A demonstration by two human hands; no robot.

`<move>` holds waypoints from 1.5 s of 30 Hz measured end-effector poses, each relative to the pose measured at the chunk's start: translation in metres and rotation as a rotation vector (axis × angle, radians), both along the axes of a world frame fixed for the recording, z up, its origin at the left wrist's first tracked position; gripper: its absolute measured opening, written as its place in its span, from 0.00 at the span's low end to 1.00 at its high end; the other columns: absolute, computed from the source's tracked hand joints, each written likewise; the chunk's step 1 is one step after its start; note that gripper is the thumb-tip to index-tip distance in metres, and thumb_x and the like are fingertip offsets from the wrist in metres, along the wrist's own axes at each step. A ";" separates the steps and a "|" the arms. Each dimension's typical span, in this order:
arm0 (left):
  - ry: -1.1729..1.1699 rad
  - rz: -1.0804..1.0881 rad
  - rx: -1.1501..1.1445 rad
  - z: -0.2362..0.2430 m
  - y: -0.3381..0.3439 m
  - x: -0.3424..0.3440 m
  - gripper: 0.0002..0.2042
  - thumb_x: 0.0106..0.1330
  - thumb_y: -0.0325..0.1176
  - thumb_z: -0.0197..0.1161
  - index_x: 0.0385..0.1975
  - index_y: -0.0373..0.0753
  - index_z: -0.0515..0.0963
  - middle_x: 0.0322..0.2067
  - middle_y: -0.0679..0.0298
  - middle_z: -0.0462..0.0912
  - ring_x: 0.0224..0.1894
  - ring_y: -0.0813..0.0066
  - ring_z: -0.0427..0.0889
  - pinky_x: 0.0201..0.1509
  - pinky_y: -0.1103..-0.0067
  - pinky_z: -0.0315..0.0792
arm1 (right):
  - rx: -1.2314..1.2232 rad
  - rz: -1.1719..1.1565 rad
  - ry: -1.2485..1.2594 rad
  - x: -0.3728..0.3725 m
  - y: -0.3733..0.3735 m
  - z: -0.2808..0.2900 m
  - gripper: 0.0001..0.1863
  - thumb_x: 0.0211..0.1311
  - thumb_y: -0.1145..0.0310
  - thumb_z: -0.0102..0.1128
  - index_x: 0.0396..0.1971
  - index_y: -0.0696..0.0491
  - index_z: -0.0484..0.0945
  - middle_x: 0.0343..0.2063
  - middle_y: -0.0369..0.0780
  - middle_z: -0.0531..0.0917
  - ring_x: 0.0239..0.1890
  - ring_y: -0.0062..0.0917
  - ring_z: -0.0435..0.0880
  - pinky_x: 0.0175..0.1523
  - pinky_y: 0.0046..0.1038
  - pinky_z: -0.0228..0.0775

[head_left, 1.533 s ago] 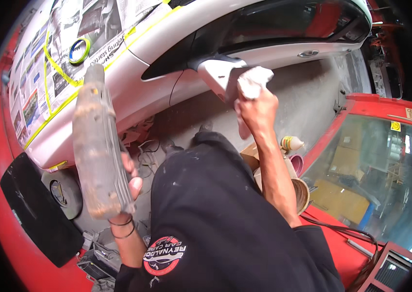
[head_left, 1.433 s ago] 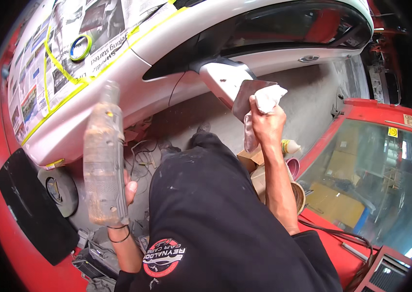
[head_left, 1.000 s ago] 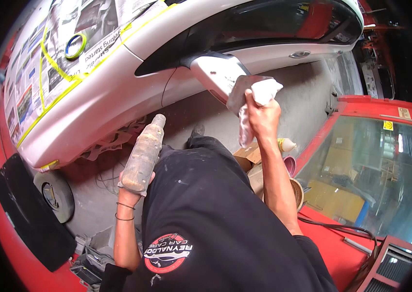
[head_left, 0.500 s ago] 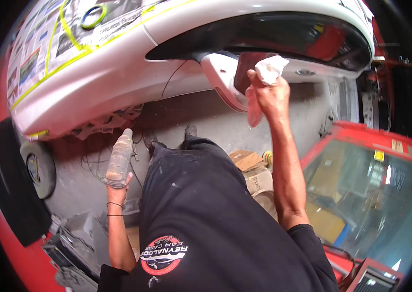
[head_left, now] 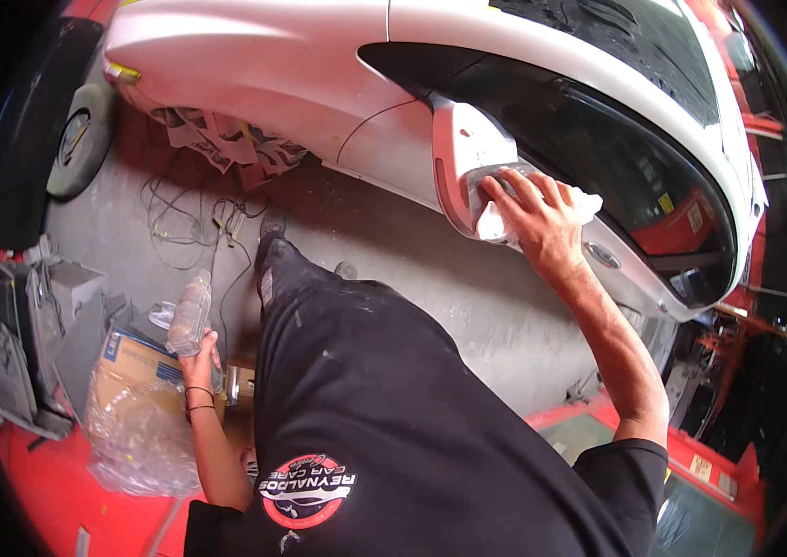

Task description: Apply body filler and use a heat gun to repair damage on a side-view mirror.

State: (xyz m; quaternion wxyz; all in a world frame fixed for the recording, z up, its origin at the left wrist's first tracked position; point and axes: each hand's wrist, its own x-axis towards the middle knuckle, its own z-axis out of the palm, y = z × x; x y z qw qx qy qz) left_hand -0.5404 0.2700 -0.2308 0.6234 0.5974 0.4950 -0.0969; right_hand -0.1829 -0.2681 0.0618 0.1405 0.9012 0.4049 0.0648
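My left hand (head_left: 202,357) grips the base of a cloudy, dirty plastic bottle (head_left: 191,311), its narrow top pointing away from me. Against the side mirror (head_left: 464,139) of a white car (head_left: 273,65), my right hand (head_left: 549,223) presses a crumpled white cloth (head_left: 492,225). The fingers lie bent over the mirror's dark glass face, with cloth bunched under the palm and poking out on the right side. Part of the cloth is hidden under the hand.
A spare wheel (head_left: 79,139), a dark bumper-like panel (head_left: 31,121) and grey plastic parts (head_left: 22,343) stand at the left. A cardboard box (head_left: 133,371) under clear plastic wrap sits by my left arm. Cables (head_left: 180,223) trail over the floor. A red glazed panel (head_left: 690,464) lies at the right.
My view has swung toward the right along the car. My right hand has turned over and brought the cloth onto the mirror. The left hand still holds the bottle.
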 end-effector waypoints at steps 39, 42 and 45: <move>-0.163 0.465 -0.136 -0.027 -0.184 -0.098 0.14 0.75 0.34 0.72 0.55 0.36 0.81 0.25 0.69 0.74 0.21 0.78 0.73 0.24 0.78 0.69 | -0.160 0.176 -0.048 0.083 0.015 -0.030 0.26 0.64 0.68 0.71 0.63 0.38 0.86 0.56 0.28 0.85 0.53 0.34 0.82 0.53 0.41 0.82; -0.205 0.407 -0.128 -0.020 -0.175 -0.103 0.15 0.75 0.34 0.72 0.56 0.36 0.81 0.25 0.68 0.75 0.21 0.78 0.73 0.24 0.77 0.69 | -0.033 0.146 -0.069 0.121 -0.004 0.001 0.19 0.66 0.68 0.72 0.58 0.42 0.88 0.51 0.36 0.89 0.57 0.40 0.87 0.58 0.40 0.84; -0.184 0.382 -0.050 0.002 -0.170 -0.100 0.15 0.76 0.32 0.72 0.56 0.35 0.81 0.25 0.68 0.74 0.21 0.78 0.73 0.24 0.77 0.70 | 0.221 -0.047 0.012 0.110 -0.030 0.060 0.17 0.69 0.70 0.70 0.56 0.49 0.88 0.45 0.49 0.92 0.51 0.49 0.91 0.56 0.43 0.83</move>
